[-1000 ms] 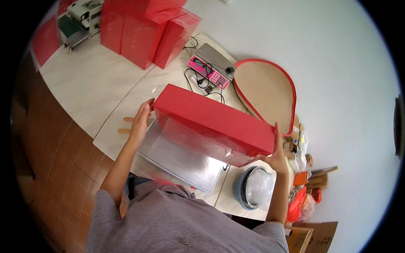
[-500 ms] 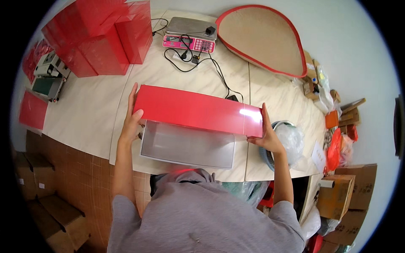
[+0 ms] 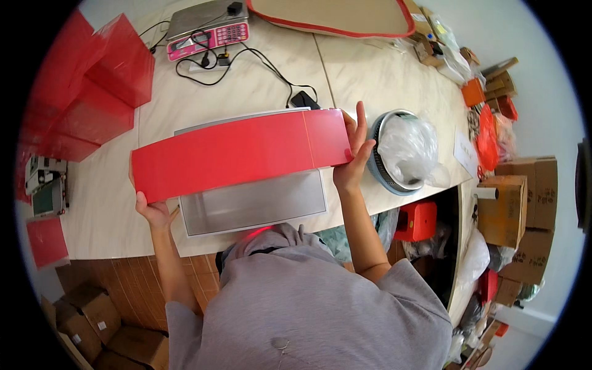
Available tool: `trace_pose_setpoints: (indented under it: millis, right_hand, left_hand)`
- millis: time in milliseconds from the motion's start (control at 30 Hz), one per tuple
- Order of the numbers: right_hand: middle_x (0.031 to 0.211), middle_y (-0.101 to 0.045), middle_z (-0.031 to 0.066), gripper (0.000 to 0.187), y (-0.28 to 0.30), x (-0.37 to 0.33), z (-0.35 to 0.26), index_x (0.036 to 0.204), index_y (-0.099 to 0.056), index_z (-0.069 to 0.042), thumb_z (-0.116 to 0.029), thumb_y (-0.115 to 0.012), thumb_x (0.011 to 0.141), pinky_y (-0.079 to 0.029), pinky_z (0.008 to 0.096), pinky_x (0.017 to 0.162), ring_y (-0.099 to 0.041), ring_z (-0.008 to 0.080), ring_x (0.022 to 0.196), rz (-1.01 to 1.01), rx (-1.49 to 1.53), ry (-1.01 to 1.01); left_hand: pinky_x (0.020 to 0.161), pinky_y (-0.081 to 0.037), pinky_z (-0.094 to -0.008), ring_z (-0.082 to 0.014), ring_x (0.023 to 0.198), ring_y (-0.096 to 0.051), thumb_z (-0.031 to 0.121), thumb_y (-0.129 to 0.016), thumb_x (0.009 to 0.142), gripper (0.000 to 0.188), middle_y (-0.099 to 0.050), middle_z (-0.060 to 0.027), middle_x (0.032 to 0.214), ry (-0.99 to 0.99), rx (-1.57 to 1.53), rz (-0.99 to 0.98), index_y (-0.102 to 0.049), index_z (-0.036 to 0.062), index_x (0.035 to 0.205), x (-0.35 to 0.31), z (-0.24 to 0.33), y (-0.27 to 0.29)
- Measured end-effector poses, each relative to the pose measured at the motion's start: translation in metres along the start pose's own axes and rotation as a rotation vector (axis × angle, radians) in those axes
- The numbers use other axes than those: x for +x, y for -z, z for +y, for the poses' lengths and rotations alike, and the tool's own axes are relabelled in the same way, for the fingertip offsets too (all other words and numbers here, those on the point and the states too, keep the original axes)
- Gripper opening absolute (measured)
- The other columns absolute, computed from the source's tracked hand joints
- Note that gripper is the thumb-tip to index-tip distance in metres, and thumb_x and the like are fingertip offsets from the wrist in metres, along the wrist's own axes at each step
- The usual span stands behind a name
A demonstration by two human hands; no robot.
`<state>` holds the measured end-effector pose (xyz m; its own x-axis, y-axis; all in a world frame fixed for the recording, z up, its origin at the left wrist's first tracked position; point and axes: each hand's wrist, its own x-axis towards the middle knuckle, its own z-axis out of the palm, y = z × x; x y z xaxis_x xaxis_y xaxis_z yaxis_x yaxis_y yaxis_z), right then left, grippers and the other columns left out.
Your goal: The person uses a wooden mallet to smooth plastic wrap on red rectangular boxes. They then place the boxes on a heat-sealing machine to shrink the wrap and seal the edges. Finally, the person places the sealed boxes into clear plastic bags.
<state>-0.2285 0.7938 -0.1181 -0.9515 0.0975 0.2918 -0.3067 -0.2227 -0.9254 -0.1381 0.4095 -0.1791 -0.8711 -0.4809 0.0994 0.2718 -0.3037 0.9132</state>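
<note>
Between my two hands is a long red box, tilted with its left end nearer me. Whether it is a lid or a box body cannot be told. My left hand grips its near left corner, the thumb in front and the other fingers hidden behind. Against the right end presses my right hand, its fingers stretched upward and partly behind the box. Beneath the red box lies an open grey tray-like box with a pale rim, showing at the near side and a little at the far side.
Film-wrapped red boxes are stacked at the left. A pink-fronted scale with black cables stands behind. To the right sits a round basket holding a clear plastic bag. Cardboard boxes stand farther right.
The red box and both hands have shifted left in the view, and the box's slant has reversed, its right end now farther away. The whole view has turned too.
</note>
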Motion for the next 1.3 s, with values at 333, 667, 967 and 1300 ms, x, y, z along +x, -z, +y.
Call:
trace_pose_setpoints:
  millis: [333,667,967,1300]
  right_hand:
    - [0.131,-0.051,0.0185,0.072,0.074,0.012,-0.059,0.147,-0.026,-0.011,-0.061,-0.021,0.095,-0.039,0.0441,0.103,-0.049,0.0311,0.122,0.257,-0.044,-0.018]
    - [0.136,-0.044,0.0190,0.070,0.020,0.000,-0.024,0.144,-0.029,-0.004,-0.052,-0.033,0.093,-0.036,0.0447,0.106,-0.045,0.0303,0.126,0.148,-0.083,-0.125]
    - [0.141,-0.037,0.0196,0.085,-0.083,-0.035,0.018,0.144,-0.025,0.002,-0.044,-0.053,0.079,-0.027,0.0431,0.110,-0.036,0.0302,0.132,-0.106,0.021,-0.124]
    - [0.138,-0.041,0.0169,0.088,-0.038,-0.020,0.020,0.145,-0.022,0.000,-0.041,-0.060,0.077,-0.032,0.0410,0.108,-0.041,0.0279,0.129,-0.037,0.041,-0.061]
  left_hand:
    - [0.108,-0.028,-0.0402,-0.0232,0.129,-0.039,0.064,-0.054,0.080,0.095,-0.040,-0.0125,0.140,-0.072,0.067,-0.091,-0.022,0.0043,0.146,-0.024,-0.018,-0.120]
    - [0.107,-0.029,-0.0401,-0.0265,0.128,-0.041,0.072,-0.057,0.070,0.112,-0.044,-0.0194,0.135,-0.135,0.135,-0.037,-0.014,0.0027,0.147,-0.014,0.014,-0.074]
    - [0.109,-0.032,-0.0433,-0.0317,0.131,-0.041,0.073,-0.051,0.074,0.105,-0.039,-0.0248,0.142,-0.184,0.238,0.119,-0.017,0.0059,0.148,-0.003,0.070,0.032]
    - [0.111,-0.028,-0.0406,-0.0278,0.133,-0.037,0.075,-0.046,0.077,0.105,-0.034,-0.0224,0.145,-0.145,0.271,0.014,-0.017,0.0036,0.148,0.007,0.066,-0.008]
